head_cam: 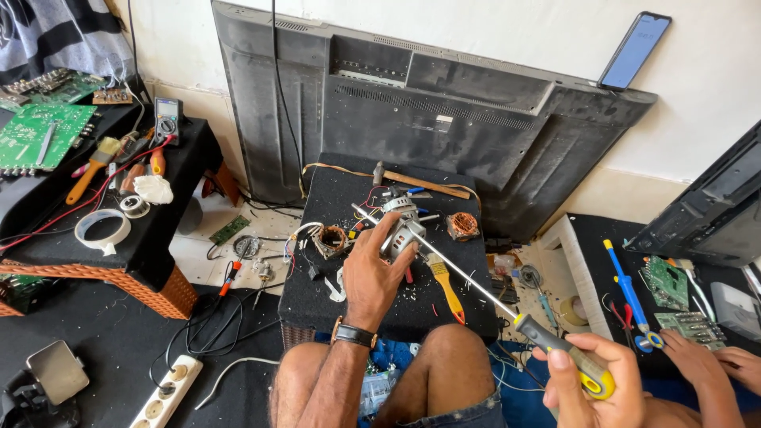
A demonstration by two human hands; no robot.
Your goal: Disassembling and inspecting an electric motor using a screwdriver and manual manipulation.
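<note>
- Left hand (371,273): closed around a small silver motor (403,230), gripping it from the near side. Judged to be bracing it so it cannot turn or slide.
- Motor sits on the black counter (317,297), roughly centre, in front of the person's knees.
- Right hand (593,380): fist wrapped tight on the grey-and-yellow handle of a long screwdriver (507,313). The shaft runs up and left; its tip meets the motor body just beside the left fingers.
- Long shaft keeps the driving hand well back from the work, low at the right knee.
- Around the motor on the counter: copper-wound stator (331,239) to its left, second copper winding (462,226) to its right, yellow-handled brush (446,287) just beside the shaft, wooden-handled hammer (412,183) behind. All within reach.
- Loose debris and red wire scraps are scattered on the counter surface.
- A flat-screen television (428,111), back facing out, leans on the wall behind.
- Another person's hand (697,357) rests at far right near a blue-handled tool (626,289) and a green circuit board (664,281).
</note>
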